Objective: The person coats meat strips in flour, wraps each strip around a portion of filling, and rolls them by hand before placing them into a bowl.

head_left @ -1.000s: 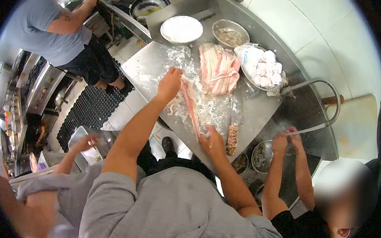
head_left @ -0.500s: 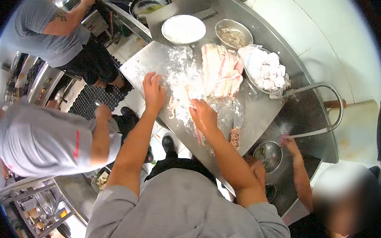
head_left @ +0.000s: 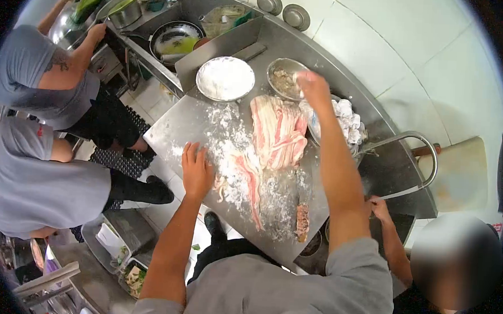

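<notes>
My left hand [head_left: 197, 170] lies with fingers stretched out at the left edge of the steel worktop [head_left: 170, 131]. Just right of it, a strip of bacon [head_left: 251, 188] lies on scattered flour [head_left: 228, 170]. My right hand [head_left: 314, 91] reaches over the right rim of a metal bowl [head_left: 274, 94] of wet, pale pieces [head_left: 284, 80]; its fingers are blurred by motion. Overlapping slices of raw bacon [head_left: 278, 133] are spread below that bowl. A knife with a mottled brown handle [head_left: 303, 221] lies near the front. My right forearm partly covers a dish of white, floured lumps [head_left: 349, 122].
A bowl of flour [head_left: 225, 78] stands at the back left. A curved faucet [head_left: 430, 160] rises on the right, where a co-worker's hand [head_left: 380, 209] is. Two more people in grey shirts [head_left: 40, 177] are on the left, near a pan [head_left: 178, 42].
My right hand has left the bacon strip and moved up to the metal bowl. The strip now lies uncovered. The lower co-worker on the left has bent over, and my view has shifted.
</notes>
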{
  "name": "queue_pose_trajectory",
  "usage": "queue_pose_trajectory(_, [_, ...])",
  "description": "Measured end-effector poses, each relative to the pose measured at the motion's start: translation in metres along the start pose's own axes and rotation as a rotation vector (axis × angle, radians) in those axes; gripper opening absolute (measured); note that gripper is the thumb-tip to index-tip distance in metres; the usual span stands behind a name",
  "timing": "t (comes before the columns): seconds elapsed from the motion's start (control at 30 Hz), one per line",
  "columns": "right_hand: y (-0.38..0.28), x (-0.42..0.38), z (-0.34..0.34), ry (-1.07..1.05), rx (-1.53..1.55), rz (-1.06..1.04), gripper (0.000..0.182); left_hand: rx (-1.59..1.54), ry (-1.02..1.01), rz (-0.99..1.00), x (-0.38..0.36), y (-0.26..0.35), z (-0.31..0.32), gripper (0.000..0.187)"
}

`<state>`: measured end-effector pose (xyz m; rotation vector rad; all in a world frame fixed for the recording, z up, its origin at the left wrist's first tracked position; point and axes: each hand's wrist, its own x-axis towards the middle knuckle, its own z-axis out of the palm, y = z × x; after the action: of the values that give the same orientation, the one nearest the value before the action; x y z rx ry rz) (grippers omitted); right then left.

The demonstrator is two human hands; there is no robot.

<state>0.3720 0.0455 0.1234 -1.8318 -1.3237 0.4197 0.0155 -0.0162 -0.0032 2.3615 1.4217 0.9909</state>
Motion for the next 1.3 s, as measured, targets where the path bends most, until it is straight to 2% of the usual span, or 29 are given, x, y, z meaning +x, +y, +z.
queue_pose_trajectory(0.07, [0.019,0.046,0.002,0.028,-0.367,-0.131,0.030,-0.012,0.006,-0.012,0.001,-0.001,0.001,0.034])
queue_pose_trajectory(0.17, [0.009,0.069,0.021,-0.132,-0.819,0.136,0.028,-0.017,0.044,-0.039,0.004,0.009,-0.008,0.031])
queue_pose_trajectory(0.27, [0.067,0.083,0.048,-0.293,-1.099,-0.014,0.027,-0.034,-0.066,0.093,0.000,0.023,-0.005,0.028])
queue_pose_trajectory(0.3, [0.071,0.084,0.050,-0.344,-1.125,-0.045,0.028,-0.017,-0.067,0.176,0.002,0.032,-0.004,0.023])
queue_pose_trajectory(0.37, [0.074,0.078,0.053,-0.465,-1.167,-0.108,0.028,0.038,-0.184,0.194,0.008,0.046,0.003,0.020])
queue_pose_trajectory(0.5, [0.071,0.084,0.048,-0.484,-1.083,-0.043,0.036,0.122,-0.308,0.142,0.018,0.050,0.011,0.020])
queue_pose_trajectory(0.57, [0.065,0.084,0.044,-0.542,-1.062,-0.077,0.038,0.138,-0.265,0.187,0.020,0.047,0.018,0.020])
queue_pose_trajectory(0.67, [0.060,0.079,0.037,-0.509,-0.931,-0.082,0.041,0.140,-0.193,0.258,0.028,0.040,0.020,0.020])
queue_pose_trajectory(0.77, [0.044,0.070,0.028,-0.106,-0.720,0.044,0.039,0.124,-0.172,0.259,0.037,0.038,0.021,0.023])
queue_pose_trajectory(0.87, [0.025,0.062,0.010,0.085,-0.352,-0.036,0.034,0.068,-0.146,0.221,0.037,0.051,0.011,0.026])
queue_pose_trajectory(0.9, [0.020,0.060,0.005,0.087,-0.327,-0.087,0.033,0.039,-0.136,0.210,0.033,0.056,0.007,0.027])
queue_pose_trajectory(0.97, [0.014,0.056,-0.006,0.104,-0.276,-0.186,0.031,-0.023,-0.242,0.404,0.018,0.059,0.009,0.026])
queue_pose_trajectory(1.0, [0.017,0.051,-0.009,0.076,-0.211,-0.136,0.030,-0.056,-0.301,0.497,0.005,0.059,0.011,0.025])
queue_pose_trajectory(1.03, [0.018,0.049,-0.011,0.050,-0.144,-0.094,0.029,-0.011,-0.388,0.499,-0.004,0.059,0.014,0.022])
queue_pose_trajectory(1.13, [0.004,0.025,-0.014,-0.053,0.161,0.043,0.027,-0.035,-0.359,0.501,-0.009,0.053,0.014,0.020])
queue_pose_trajectory(1.17, [-0.003,0.008,-0.013,-0.097,0.276,0.094,0.026,-0.087,-0.333,0.438,-0.012,0.054,0.009,0.020])
queue_pose_trajectory(1.23, [0.009,-0.022,0.003,-0.188,0.431,-0.002,0.026,-0.192,-0.270,0.306,-0.013,0.060,-0.005,0.021])
queue_pose_trajectory(1.3, [-0.033,-0.080,-0.001,-0.339,0.406,0.165,0.027,-0.236,-0.182,0.240,-0.019,0.059,-0.013,0.023])
